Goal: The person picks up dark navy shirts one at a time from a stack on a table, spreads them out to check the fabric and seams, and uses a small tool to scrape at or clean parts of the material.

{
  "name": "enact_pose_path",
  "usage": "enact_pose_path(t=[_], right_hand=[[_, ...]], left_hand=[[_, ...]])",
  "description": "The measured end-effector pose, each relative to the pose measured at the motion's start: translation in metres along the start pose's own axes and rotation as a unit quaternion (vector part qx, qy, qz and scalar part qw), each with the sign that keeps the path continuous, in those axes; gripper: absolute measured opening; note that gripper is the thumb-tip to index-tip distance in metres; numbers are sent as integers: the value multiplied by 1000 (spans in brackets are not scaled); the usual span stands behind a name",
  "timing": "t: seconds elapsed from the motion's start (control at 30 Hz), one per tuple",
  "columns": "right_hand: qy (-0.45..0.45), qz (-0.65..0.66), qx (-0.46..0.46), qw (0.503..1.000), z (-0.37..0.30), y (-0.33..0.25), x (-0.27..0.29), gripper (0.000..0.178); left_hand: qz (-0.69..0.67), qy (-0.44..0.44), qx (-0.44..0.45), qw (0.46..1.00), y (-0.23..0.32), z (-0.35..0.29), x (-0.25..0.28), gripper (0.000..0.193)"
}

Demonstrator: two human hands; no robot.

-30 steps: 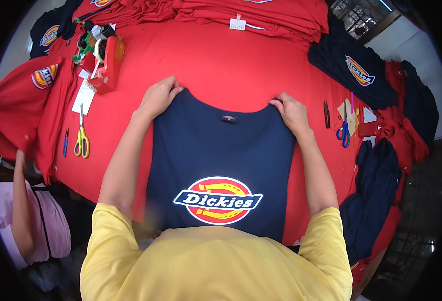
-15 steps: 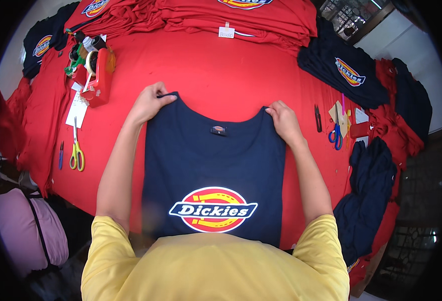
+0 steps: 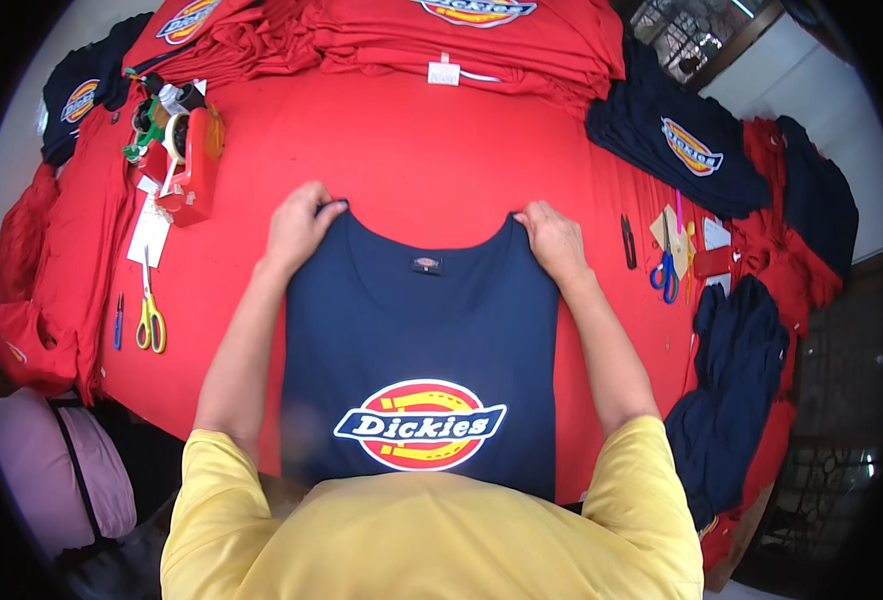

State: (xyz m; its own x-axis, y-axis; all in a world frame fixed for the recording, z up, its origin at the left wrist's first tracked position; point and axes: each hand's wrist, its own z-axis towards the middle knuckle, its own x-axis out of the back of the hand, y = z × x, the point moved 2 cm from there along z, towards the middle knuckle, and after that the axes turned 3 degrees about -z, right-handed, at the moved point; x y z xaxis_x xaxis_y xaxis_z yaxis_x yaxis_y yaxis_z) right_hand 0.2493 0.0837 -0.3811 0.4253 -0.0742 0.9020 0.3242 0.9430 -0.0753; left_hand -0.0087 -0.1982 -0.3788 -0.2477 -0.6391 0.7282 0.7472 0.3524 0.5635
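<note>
In front of me a navy sleeveless shirt [image 3: 421, 330] lies on the red cloth covering the table, with a printed logo in red, yellow and white on its chest. My left hand [image 3: 301, 225] pinches the shirt's left shoulder corner between thumb and fingers. At the opposite shoulder corner, my right hand [image 3: 555, 240] grips the fabric the same way. The scooped neckline stretches between both hands, and a small neck label [image 3: 426, 266] shows at the inside back. The shirt's lower end is hidden behind my yellow-clad body.
To the left are a red tape dispenser [image 3: 193, 170], yellow-handled scissors [image 3: 150, 325] and a small blue snipper [image 3: 118, 322]. At right lie black thread snips [image 3: 628, 243] and blue-handled scissors [image 3: 665, 275]. Piles of red shirts [image 3: 441, 40] and navy shirts [image 3: 671, 140] line the table's far side.
The two shoulder corners have come slightly closer together, and the neckline hangs a little lower in view. Both hands keep their hold. At the far left, a red garment has shifted downward.
</note>
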Motion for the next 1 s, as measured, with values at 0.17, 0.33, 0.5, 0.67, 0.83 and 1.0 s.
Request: enact_pose_path(t=[0.17, 0.33, 0.5, 0.67, 0.83, 1.0], right_hand=[[-36, 14, -50, 998, -2, -2, 7, 28], [-56, 91, -89, 990, -2, -16, 14, 31], [-31, 21, -80, 996, -10, -9, 20, 33], [59, -45, -22, 997, -16, 5, 14, 35], [37, -16, -42, 998, -6, -13, 11, 37], [-13, -3, -111, 994, -7, -7, 5, 41]], left_hand=[[172, -7, -62, 983, 53, -10, -18, 26], [59, -99, -112, 987, 109, -40, -64, 36], [-29, -118, -131, 984, 83, -38, -55, 26], [6, -145, -104, 984, 73, -36, -40, 30], [-29, -173, -99, 979, 84, -24, -36, 31], [96, -182, -109, 973, 51, -12, -2, 31]])
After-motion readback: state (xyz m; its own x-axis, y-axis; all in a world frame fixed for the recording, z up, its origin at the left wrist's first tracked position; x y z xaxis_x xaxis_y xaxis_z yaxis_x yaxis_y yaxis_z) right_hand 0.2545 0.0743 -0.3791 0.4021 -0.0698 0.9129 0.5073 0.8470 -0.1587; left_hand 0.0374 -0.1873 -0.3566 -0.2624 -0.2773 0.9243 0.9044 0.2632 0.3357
